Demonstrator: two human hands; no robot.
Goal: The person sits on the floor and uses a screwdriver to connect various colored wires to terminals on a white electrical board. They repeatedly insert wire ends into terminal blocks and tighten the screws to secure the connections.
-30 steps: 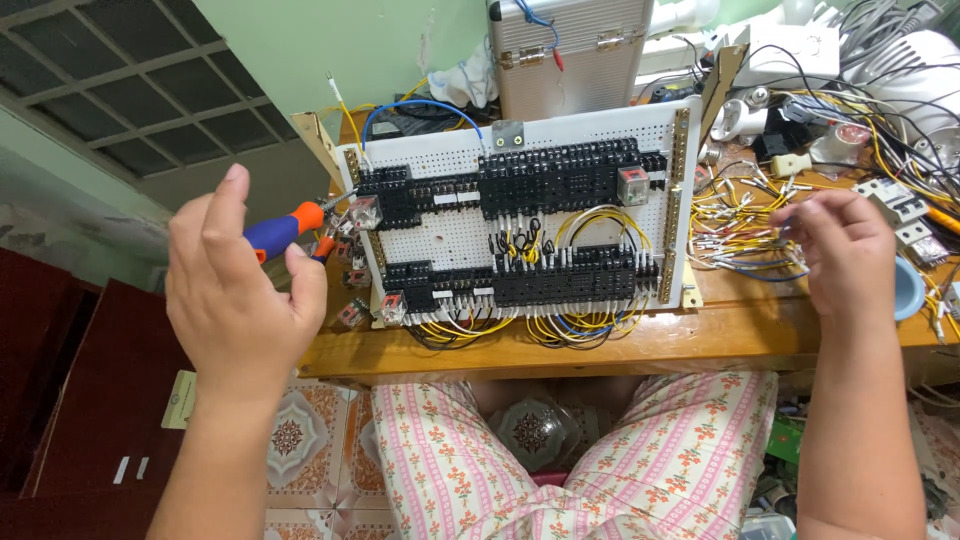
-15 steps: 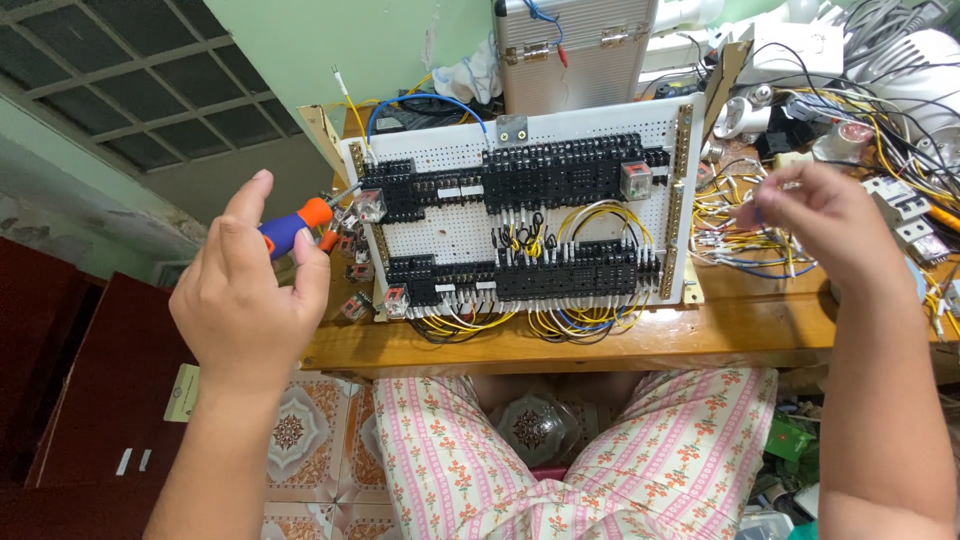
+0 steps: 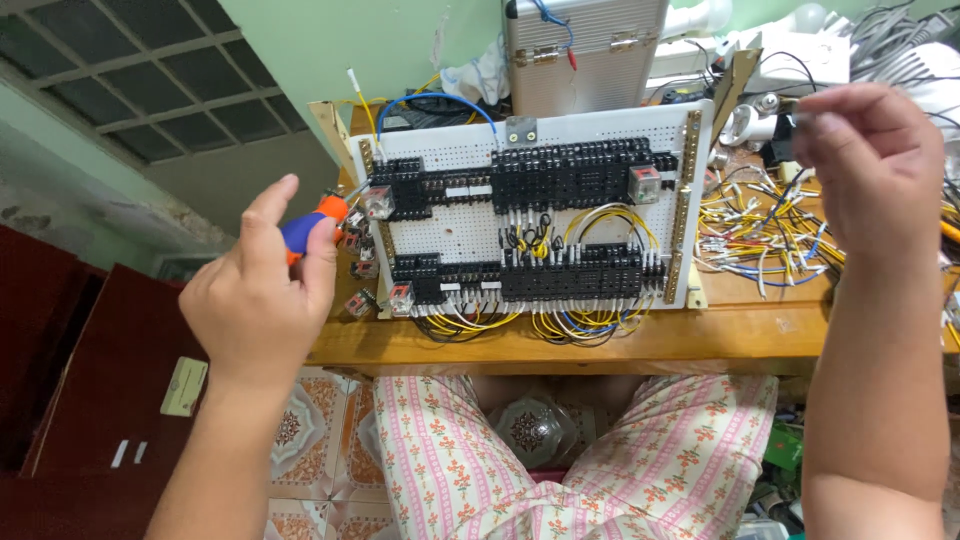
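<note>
My left hand [image 3: 255, 310] is raised to the left of an upright white perforated panel [image 3: 460, 235] and grips a screwdriver with an orange and blue handle [image 3: 310, 225]. Its tip points at the panel's left edge, near clear relays. Rows of black terminal blocks [image 3: 560, 180] and yellow, blue and white wires cover the panel. My right hand [image 3: 875, 170] hovers above and to the right of the panel, over a pile of loose wires [image 3: 760, 230]. Its thumb and fingers are pinched together, and I cannot make out anything between them.
The panel stands on a wooden table [image 3: 720, 335]. A silver metal case [image 3: 585, 45] sits behind it, with cables and white devices at the back right. My knees in floral trousers [image 3: 450, 460] are under the table. A dark red cabinet [image 3: 90, 400] stands at the left.
My right hand has lifted from the wire pile on the table and now hangs higher with its fingers pinched. My left hand and the screwdriver stayed about where they were.
</note>
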